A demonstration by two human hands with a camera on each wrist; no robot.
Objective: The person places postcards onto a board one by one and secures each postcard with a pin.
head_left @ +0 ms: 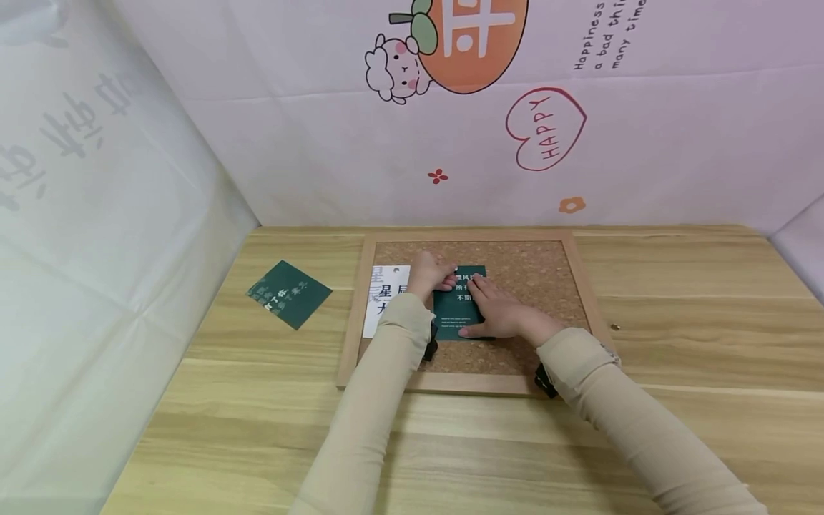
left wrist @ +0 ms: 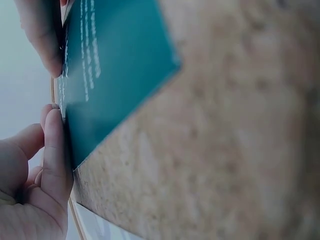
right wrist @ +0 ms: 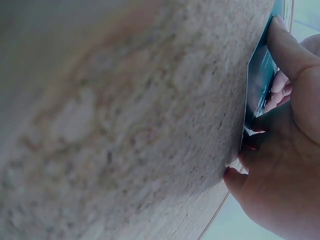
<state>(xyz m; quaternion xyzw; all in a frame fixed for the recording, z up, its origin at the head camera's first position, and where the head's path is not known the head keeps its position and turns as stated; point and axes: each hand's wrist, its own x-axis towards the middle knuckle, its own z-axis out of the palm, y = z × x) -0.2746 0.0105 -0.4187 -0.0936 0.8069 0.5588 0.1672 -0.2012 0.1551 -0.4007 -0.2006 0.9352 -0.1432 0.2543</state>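
On table [head_left: 257, 415]: corkboard [head_left: 528, 279], card [head_left: 290, 295], perhaps tack [head_left: 615, 327]

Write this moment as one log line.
left hand: at top edge of green card; right hand: resting on it; white card: alongside, on corkboard; other green card: on table

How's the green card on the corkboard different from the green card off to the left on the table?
Place: the board card lies on the corkboard, while the table card lies on the wooden table.
Pose: the board card sits roughly square to the frame; the table card is turned cornerwise.
Contact: the right hand rests on the board card; no hand touches the table card.
Both are dark green with pale lettering.
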